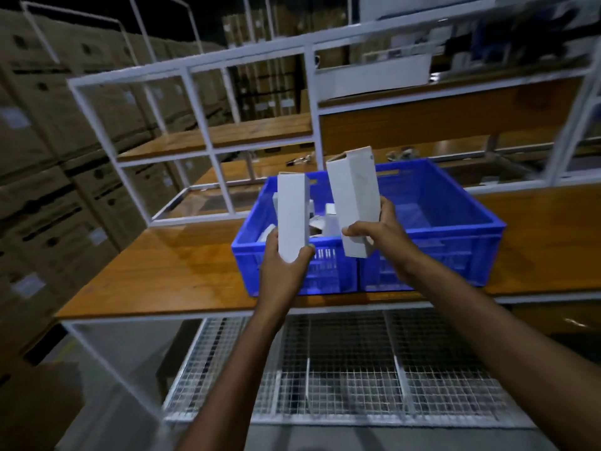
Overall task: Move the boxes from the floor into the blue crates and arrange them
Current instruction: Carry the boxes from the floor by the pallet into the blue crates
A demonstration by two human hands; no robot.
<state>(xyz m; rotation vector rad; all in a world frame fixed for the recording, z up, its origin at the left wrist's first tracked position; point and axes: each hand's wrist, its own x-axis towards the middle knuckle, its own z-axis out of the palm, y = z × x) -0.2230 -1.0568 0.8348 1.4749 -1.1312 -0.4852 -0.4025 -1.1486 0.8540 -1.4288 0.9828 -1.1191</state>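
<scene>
Above the blue crate point(422, 203) on the worktop point(156, 271), at 12 o'clock, left hand point(286, 268) and right hand point(383, 236) each grip an upright white box: left box point(292, 216), right box point(353, 200).

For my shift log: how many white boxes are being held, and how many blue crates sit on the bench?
White boxes held: 2 (left box in left hand, right box in right hand)
Blue crate: 1
Total: 3
Boxes inside: too jumbled to count.
</scene>
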